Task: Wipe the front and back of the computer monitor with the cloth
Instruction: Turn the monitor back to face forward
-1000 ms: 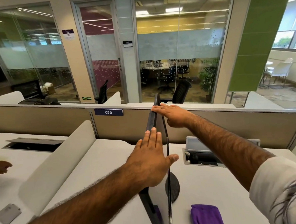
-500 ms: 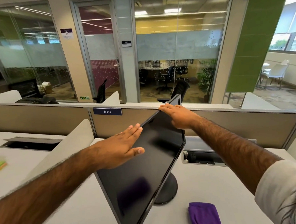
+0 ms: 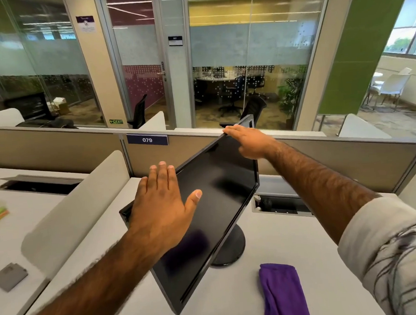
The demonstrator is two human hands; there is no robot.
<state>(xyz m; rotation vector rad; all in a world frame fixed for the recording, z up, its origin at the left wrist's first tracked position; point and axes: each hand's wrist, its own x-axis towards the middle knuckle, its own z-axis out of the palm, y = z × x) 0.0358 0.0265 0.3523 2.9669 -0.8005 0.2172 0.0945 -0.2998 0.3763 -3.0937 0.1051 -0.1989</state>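
My left grip (image 3: pixel 160 209) is lying flat against the left edge of the monitor (image 3: pixel 219 193), at the centre of the frame. Its fingers are reaching straight and close together past the top edge, and its thumb is spreading out over the dark screen; nothing is clamped in it. My right grip (image 3: pixel 247 140) is resting on the monitor's upper right corner with its fingers stretched along the top edge, likewise apart and holding nothing. The monitor is standing askew on its round black base (image 3: pixel 234 248), and its screen is facing the lower right of the frame. The purple cloth (image 3: pixel 283 294) is lying folded on the desk (image 3: pixel 292 237) at the lower right, near the base but not touching it, and neither grip is touching it. Behind the monitor, a partition is carrying a label reading 079 (image 3: pixel 147 140). A small grey object (image 3: pixel 9 276) is lying at the lower left on the neighbouring desk.
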